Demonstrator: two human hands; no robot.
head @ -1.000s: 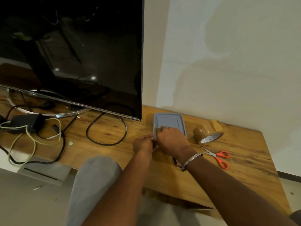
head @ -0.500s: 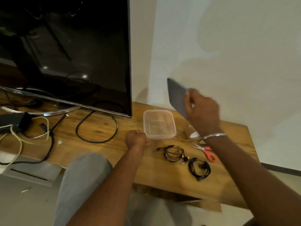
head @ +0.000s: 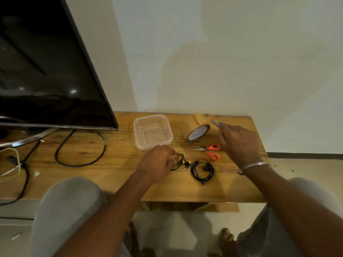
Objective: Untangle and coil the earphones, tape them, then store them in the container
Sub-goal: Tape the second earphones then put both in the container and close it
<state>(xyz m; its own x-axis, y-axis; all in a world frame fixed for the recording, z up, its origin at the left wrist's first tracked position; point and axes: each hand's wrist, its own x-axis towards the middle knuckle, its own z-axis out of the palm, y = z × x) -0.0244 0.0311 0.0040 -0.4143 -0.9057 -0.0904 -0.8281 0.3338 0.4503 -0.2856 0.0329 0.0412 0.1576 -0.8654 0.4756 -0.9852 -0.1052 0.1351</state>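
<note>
A clear plastic container (head: 143, 143) stands open on the wooden table (head: 115, 167). My left hand (head: 156, 162) grips a coiled earphone set with yellow plugs (head: 182, 162) just in front of it. A second coil of black earphones (head: 202, 171) lies loose to the right. My right hand (head: 238, 143) holds the grey lid (head: 215, 123) low over the table's right end, most of the lid hidden behind the hand. A roll of brown tape (head: 197, 134) and orange-handled scissors (head: 209, 151) lie between the container and my right hand.
A large TV (head: 46, 71) on a metal stand fills the left. Black cables (head: 79, 153) and pale cords (head: 13, 164) loop on the table's left part. My knees (head: 66, 206) are against the table's front edge. The wall is close behind.
My right hand pulled the lid off the container, lifted it and carried it down to the right. My left hand left the container and took hold of the earphones in front of it.
</note>
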